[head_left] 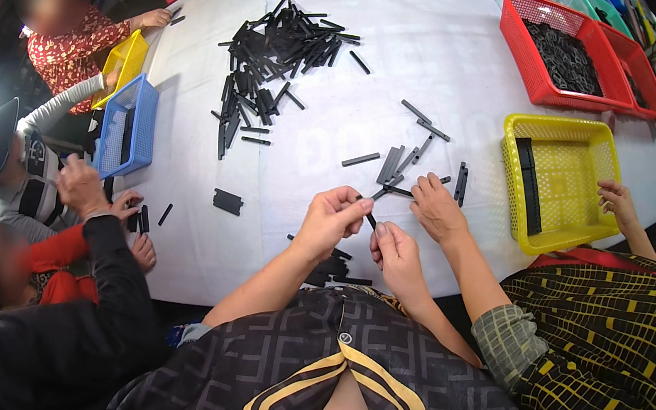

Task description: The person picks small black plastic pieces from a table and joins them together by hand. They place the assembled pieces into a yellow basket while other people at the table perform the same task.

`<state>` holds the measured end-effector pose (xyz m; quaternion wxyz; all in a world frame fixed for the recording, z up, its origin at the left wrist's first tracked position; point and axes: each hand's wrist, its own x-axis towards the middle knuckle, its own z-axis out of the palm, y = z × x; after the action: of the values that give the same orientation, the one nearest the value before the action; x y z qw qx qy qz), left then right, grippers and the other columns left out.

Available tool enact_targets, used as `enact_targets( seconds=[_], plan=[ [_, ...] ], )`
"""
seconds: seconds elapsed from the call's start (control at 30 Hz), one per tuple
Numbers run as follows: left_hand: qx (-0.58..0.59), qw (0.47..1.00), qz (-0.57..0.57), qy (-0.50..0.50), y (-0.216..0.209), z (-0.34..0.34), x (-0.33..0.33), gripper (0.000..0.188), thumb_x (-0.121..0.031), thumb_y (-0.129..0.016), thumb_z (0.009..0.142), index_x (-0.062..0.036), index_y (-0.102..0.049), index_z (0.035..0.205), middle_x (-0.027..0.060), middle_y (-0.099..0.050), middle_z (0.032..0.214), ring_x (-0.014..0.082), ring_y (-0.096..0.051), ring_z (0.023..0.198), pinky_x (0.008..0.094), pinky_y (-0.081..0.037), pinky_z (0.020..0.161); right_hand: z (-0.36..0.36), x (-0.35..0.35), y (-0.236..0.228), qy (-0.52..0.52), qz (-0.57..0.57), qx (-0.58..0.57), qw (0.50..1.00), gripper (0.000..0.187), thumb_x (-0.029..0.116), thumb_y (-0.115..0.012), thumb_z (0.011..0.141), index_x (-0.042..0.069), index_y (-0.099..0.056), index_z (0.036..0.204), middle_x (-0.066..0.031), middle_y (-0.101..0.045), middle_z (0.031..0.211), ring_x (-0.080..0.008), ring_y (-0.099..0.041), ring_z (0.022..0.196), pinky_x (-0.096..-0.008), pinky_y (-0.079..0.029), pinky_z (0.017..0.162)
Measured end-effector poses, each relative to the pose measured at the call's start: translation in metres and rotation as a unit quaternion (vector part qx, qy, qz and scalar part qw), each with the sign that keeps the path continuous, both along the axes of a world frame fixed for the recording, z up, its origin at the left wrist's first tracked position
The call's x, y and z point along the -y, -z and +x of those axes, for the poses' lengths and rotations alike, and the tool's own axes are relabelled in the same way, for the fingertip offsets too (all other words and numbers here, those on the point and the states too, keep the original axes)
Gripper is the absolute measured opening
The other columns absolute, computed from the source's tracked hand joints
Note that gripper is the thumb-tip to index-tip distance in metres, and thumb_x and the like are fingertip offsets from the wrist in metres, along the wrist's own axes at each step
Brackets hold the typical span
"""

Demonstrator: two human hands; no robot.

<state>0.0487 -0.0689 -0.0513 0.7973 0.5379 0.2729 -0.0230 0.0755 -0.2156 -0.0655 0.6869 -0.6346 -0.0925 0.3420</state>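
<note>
My left hand [332, 221] and my right hand [396, 255] meet over the near side of the table, in front of my chest. Between their fingertips is a short, thin black strip [370, 219], gripped at its upper end by the left and at its lower end by the right. Fingers cover much of it. Just beyond lie several loose black strips [391, 163], some crossing each other. Close to my body, partly behind my forearms, sits a small heap of black pieces [327, 270]. A flat black piece [228, 202] rests left of my left hand.
A large pile of black strips [282, 56] covers the table's far middle. To my right, a co-worker's hand [438, 210] touches strips beside mine. A yellow basket [550, 236] and red baskets [524, 65] stand right; a blue basket [144, 125] stands left, near other people.
</note>
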Motion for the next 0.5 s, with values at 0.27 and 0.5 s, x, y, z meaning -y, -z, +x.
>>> enact_targets(
  seconds=[0.27,0.5],
  plan=[
    [0.016,0.999,0.027,0.011,-0.006,-0.015,0.008,0.02,-0.015,-0.066,0.08,-0.0055,-0.052,0.07,-0.0012,-0.049,0.053,0.0035,-0.039,0.043,0.0179,-0.025,0.039,-0.016,0.003,0.0,0.006,0.004,0.024,1.0,0.034,0.022,-0.04,0.094,0.003,-0.044,0.068,-0.001,-0.043,0.056,-0.0081,-0.039,0.051,-0.0245,-0.033,0.048],
    [-0.011,0.999,-0.003,-0.033,-0.006,-0.013,0.0,0.023,-0.021,-0.063,0.083,-0.0062,-0.053,0.068,-0.0009,-0.048,0.05,0.0043,-0.037,0.04,0.0179,-0.025,0.038,-0.017,0.001,-0.012,0.005,0.051,-0.05,0.997,0.033,0.024,-0.041,0.095,0.005,-0.045,0.068,0.0021,-0.04,0.056,-0.0057,-0.036,0.05,-0.0215,-0.029,0.046]
  ],
)
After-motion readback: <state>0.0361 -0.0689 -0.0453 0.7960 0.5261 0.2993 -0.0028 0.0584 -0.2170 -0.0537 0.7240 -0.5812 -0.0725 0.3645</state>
